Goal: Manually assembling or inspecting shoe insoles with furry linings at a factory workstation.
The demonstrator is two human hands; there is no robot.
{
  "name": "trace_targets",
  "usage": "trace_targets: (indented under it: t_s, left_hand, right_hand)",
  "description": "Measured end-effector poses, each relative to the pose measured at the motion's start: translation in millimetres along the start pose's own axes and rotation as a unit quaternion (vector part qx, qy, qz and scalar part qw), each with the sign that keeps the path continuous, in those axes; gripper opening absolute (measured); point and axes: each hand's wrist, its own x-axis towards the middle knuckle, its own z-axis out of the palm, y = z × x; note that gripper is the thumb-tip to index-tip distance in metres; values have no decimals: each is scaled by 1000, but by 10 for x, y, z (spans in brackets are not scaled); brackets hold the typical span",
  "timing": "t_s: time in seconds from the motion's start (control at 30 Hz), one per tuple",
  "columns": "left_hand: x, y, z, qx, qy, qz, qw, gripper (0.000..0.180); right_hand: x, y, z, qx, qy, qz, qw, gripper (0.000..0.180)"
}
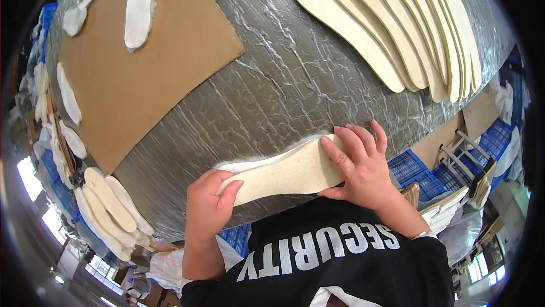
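Note:
Both my hands are on a cream insole (284,173) with a white fluffy layer (255,163) showing along its far edge. The insole lies crosswise at the table's near edge. My left hand (213,199) grips its left end, thumb on top and fingers beneath. At the other end, my right hand (363,168) has its thumb at the near edge and its index finger on the top face; the other fingers are raised and spread past the far edge. Part of that end is hidden under the hand.
A fan of several cream insoles (392,28) lies at the far right of the plastic-covered table (255,102). Brown cardboard (153,74) at the left carries white fluffy insoles (139,6). More insoles (110,205) are stacked at the left edge. Blue crates (411,170) stand below on the right.

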Motion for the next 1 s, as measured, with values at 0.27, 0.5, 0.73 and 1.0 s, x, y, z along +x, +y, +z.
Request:
trace_targets:
  t_s: [0.27,0.5,0.73,1.0]
  left_hand:
    - [66,-59,99,-1,48,15,999,15]
    - [128,-80,97,3,22,-35,999,18]
    - [165,-65,136,-3,41,-7,999,15]
    - [-197,-293,183,-350,127,-77,925,25]
  right_hand:
    - [24,-31,-47,-33,-21,4,999,101]
    - [111,-227,-184,-45,-47,-5,998,98]
    - [506,-607,448,205,65,-169,962,56]
    - [540,-611,473,152,77,-122,978,51]
